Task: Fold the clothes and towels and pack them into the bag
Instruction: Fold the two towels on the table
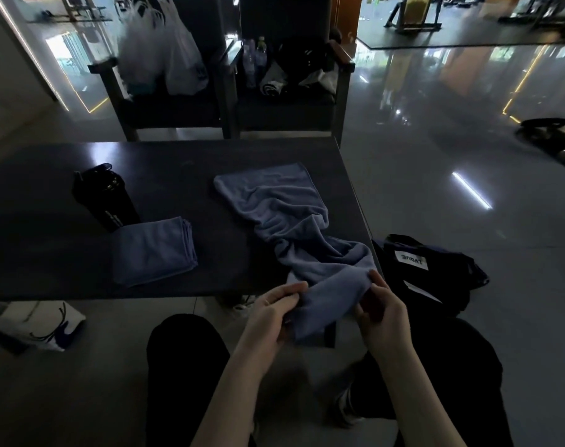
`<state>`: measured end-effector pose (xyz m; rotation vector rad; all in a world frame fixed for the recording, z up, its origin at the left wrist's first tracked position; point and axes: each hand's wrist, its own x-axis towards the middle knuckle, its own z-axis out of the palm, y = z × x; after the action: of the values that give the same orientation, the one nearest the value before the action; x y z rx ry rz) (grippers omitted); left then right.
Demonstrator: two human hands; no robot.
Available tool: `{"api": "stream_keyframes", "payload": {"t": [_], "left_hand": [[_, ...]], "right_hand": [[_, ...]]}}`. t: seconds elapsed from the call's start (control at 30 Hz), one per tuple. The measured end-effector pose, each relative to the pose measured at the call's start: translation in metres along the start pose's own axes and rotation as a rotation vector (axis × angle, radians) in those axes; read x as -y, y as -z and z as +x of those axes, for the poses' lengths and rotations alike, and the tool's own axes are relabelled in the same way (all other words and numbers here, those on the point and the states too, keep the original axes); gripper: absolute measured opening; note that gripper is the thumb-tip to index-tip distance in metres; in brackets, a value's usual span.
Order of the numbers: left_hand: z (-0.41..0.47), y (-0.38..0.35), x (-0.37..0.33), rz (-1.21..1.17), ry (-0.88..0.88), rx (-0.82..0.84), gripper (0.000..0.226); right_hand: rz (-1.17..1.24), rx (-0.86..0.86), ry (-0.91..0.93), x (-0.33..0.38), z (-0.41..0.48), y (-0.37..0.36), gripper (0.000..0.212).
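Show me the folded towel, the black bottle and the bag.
folded towel (153, 250), head view, middle of top layer
black bottle (110, 201), head view, middle of body
bag (449, 272), head view, dark fabric beside label

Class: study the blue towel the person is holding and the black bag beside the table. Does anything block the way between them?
Nothing visible does. The black bag sits off the table corner, just beyond the right hand, which with the left hand grips the blue towel.
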<state>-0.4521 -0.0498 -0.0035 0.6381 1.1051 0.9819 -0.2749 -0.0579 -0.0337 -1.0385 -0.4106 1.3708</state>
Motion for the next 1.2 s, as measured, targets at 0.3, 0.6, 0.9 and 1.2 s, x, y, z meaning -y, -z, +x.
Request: {"api": "stream_keyframes", "payload": {"t": [0.3, 0.6, 0.9, 1.2], "left_hand": [[-0.015, 0.015, -0.026, 0.629, -0.375, 0.062, 0.053], [-0.006, 0.003, -0.038, 0.904, -0.636, -0.353, 0.019], [-0.004, 0.025, -0.052, 0.818, -0.681, -0.313, 0.027], [-0.009, 0.063, -0.070, 0.830, -0.710, -0.339, 0.018]], "right_hand": [[-0.751, 0.099, 0.337, -0.007, -0.003, -0.017, 0.074], [-1.337, 0.111, 0.683, -0.044, 0.012, -0.050, 0.068], [-1.495, -0.368, 0.747, -0.013, 0.012, -0.030, 0.026], [-1.475, -0.325, 0.591, 0.041, 0.023, 0.038, 0.035]]}}
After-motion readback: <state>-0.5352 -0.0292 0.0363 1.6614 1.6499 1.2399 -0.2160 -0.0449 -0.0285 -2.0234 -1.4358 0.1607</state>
